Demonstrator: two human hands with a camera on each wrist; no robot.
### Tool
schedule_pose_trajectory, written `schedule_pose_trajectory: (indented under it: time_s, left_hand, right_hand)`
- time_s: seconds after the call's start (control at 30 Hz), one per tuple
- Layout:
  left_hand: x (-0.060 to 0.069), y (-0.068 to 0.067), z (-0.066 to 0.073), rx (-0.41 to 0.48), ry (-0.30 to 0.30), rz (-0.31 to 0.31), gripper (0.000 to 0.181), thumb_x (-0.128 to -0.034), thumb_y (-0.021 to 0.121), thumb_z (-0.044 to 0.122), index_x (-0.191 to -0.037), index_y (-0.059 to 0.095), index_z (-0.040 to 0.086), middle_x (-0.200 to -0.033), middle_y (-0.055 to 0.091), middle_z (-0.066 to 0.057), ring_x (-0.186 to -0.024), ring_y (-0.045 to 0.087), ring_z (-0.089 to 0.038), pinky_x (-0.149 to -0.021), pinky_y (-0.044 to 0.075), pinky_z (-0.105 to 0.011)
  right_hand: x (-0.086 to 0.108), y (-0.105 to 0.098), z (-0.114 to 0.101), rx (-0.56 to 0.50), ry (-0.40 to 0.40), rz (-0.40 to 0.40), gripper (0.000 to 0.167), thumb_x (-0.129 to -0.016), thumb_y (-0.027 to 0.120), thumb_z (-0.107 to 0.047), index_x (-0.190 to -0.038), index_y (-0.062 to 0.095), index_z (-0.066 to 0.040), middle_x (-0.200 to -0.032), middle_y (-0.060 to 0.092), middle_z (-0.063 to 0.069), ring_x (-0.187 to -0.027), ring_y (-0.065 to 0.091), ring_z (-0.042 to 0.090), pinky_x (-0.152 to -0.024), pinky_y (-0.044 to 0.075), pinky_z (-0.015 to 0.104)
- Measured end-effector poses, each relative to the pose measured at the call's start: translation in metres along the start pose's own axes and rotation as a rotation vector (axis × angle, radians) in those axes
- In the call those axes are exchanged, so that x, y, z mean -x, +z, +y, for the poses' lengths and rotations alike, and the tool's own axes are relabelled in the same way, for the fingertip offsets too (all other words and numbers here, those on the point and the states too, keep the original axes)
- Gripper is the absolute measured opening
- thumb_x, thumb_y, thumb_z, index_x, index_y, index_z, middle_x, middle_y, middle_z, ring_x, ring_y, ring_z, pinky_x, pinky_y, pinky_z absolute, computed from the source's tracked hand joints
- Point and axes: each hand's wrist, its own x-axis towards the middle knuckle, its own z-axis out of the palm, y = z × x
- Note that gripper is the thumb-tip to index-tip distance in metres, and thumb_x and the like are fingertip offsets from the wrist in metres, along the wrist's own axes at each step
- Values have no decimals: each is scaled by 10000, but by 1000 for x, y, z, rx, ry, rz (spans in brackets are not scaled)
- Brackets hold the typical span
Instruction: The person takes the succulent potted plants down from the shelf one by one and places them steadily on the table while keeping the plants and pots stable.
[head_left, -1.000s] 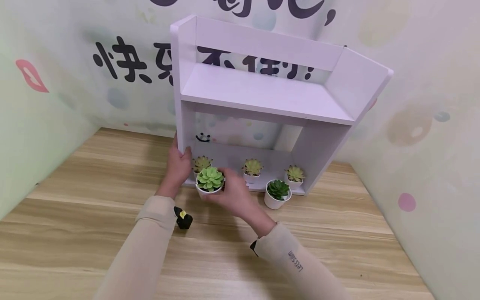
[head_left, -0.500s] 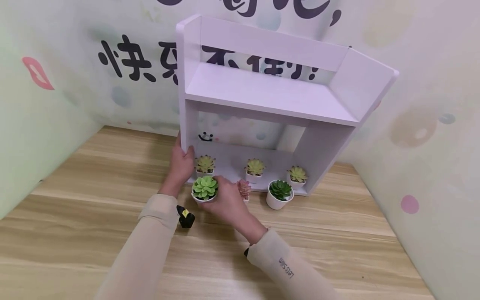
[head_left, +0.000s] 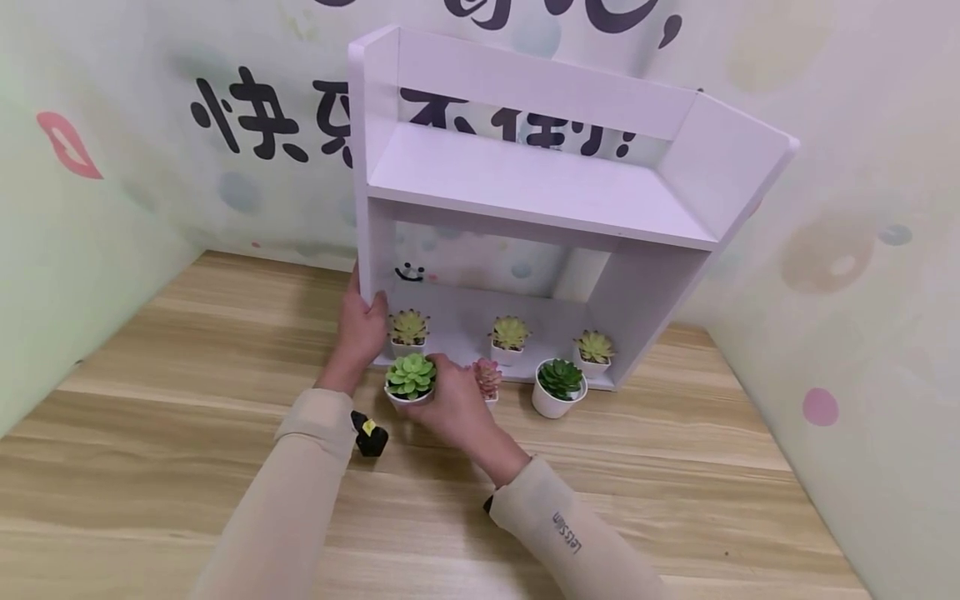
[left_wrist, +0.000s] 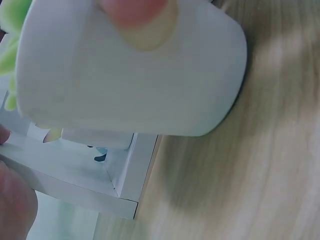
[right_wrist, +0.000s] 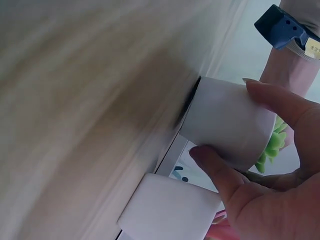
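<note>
My right hand [head_left: 461,408] grips a white round pot with a light green succulent [head_left: 411,375], thumb and fingers on the pot's sides. In the right wrist view that white pot [right_wrist: 230,120] has its base at the wooden tabletop. My left hand [head_left: 360,333] holds the left side panel of a white shelf unit [head_left: 525,183], thumb at the front edge and the other fingers mostly hidden behind it. A pink succulent [head_left: 488,377] in a white pot stands just right of my right hand, partly covered by it. Further right is a dark green succulent [head_left: 560,379].
On the lower shelf board are yellow-green succulents in white pots: one at left [head_left: 408,327], one in the middle [head_left: 510,333], one at right [head_left: 595,347]. The wooden table [head_left: 225,467] extends forward and sideways. Walls enclose the back and both sides.
My right hand has lowered the light green succulent slightly toward the front, uncovering the yellow-green one behind it and the pink one. In the last half second almost nothing moved. The left hand kept its hold.
</note>
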Motion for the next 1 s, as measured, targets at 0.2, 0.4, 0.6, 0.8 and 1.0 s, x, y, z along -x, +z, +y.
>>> schedule_pose_trajectory:
  time_s: [0.2,0.4,0.6,0.8,1.0]
  left_hand:
    - [0,-1,-1,-12,15,0,598,-1031,389,31,-1603,235,115,-1506,452,-285,-1393,455,-466,-1186,358,-608]
    - [0,-1,-1,-22,-4,-9,587,-1040,393,58,-1601,237,132,-1514,452,-266,-1402,449,-461,-1195,349,-603]
    - [1,-2,-2,-20,-12,-21,585,-1051,382,82,-1609,218,146,-1524,443,-254,-1415,438,-444,-1198,344,-603]
    - [1,-2,-2,-22,-16,-22,601,-1055,385,94,-1620,192,167,-1541,423,-256,-1427,420,-459,-1194,339,-618]
    - [0,-2,-2,-15,-24,-11,618,-1046,386,88,-1624,181,167,-1545,420,-256,-1425,422,-464,-1190,341,-622]
  right_hand:
    - [1,-1,0,44,19,-8,708,-764,882,-286,-1312,557,24,-1160,720,176,-1066,709,286,-939,597,386]
    - [4,-3,-3,54,36,-14,874,-766,888,-317,-1433,461,52,-1272,682,214,-1177,674,319,-1022,563,415]
    - [11,-11,-7,57,29,19,972,-771,869,-420,-1489,419,56,-1245,694,226,-1165,679,316,-1066,533,441]
    - [21,-34,-7,-34,-24,39,832,-823,838,-349,-1474,468,13,-1289,682,215,-1068,723,316,-924,605,426]
    - [29,-68,1,-104,-79,127,633,-851,817,-297,-1385,587,-48,-1263,705,166,-1089,723,301,-903,619,379]
